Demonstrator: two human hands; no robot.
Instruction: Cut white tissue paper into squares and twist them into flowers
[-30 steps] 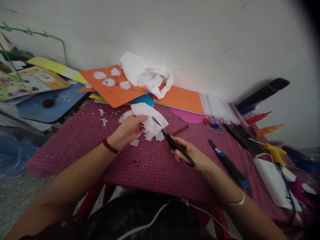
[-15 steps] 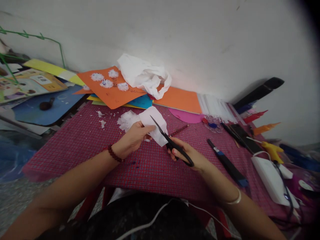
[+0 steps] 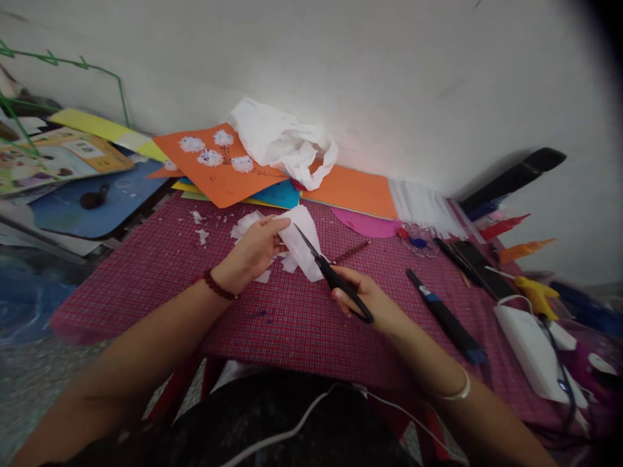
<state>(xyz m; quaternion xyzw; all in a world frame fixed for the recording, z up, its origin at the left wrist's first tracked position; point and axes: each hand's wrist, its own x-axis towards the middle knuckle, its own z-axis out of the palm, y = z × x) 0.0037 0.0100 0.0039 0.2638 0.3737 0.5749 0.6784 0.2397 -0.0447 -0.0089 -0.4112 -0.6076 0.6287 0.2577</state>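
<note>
I judge cutting's in hand: L hand [image 3: 256,250] pinches white paper [image 3: 298,249] over table [image 3: 160,272], btwn near & far edges; R hand [image 3: 364,295] grips scissors [image 3: 339,281], blades overlapping paper. Next prob. needs paper steady, blades aligned.

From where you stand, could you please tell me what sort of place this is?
Probably a craft corner, given the long black scissors in the right hand, the thin white paper in the left hand, and the orange paper sheet decorated with white flower shapes.

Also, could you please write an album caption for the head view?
White paper in the left grip, black scissors in the right grip, over a red checked cloth.
</note>
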